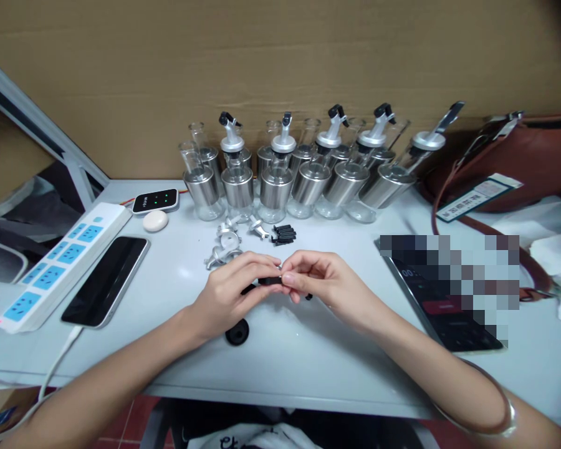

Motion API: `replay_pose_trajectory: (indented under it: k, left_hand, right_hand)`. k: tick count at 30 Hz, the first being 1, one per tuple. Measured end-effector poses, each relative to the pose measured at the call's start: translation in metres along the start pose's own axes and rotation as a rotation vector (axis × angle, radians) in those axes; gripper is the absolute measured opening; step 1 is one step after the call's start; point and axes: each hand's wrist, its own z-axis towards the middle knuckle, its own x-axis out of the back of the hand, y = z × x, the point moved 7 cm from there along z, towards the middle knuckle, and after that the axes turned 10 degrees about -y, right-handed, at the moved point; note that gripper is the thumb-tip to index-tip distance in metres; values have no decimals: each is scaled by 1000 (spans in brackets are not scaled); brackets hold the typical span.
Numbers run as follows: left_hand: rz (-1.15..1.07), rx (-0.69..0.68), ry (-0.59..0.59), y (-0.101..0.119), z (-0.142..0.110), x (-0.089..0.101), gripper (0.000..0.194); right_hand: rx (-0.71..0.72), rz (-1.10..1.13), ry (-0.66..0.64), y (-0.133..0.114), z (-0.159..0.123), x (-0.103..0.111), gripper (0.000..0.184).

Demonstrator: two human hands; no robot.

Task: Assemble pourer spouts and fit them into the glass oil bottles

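My left hand (234, 284) and my right hand (320, 280) meet over the middle of the white table (290, 355), both pinching one small black part (270, 281) between their fingertips. A black round ring (237, 332) lies on the table just below my left hand. Behind the hands lie several silver spout pieces (227, 243) and a small pile of black clips (283, 234). Further back stands a row of several glass and steel oil bottles (275, 181), some with pourer tops fitted.
A blue and white power strip (56, 262), a charging phone (106, 280), a white earbud case (155, 220) and a small black device (156, 200) sit at the left. A tablet (449, 299) lies at the right, a brown bag (518, 162) behind it. Cardboard forms the back wall.
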Motion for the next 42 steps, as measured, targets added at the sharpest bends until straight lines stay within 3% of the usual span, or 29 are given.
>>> replay_pose_trajectory:
  k: [13, 24, 32, 42]
  left_hand:
    - [38, 11, 27, 0, -2, 3, 13]
    - [22, -40, 37, 2, 0, 3, 11]
    - [-36, 28, 55, -1, -1, 2, 8]
    - [-58, 23, 47, 2, -2, 1, 11]
  right_hand:
    - [-20, 124, -58, 5, 1, 0, 19]
    - [-123, 182, -72, 11, 0, -1, 26]
    - [-45, 112, -13, 7, 1, 0, 26]
    - [-49, 85, -20, 8, 0, -1, 27]
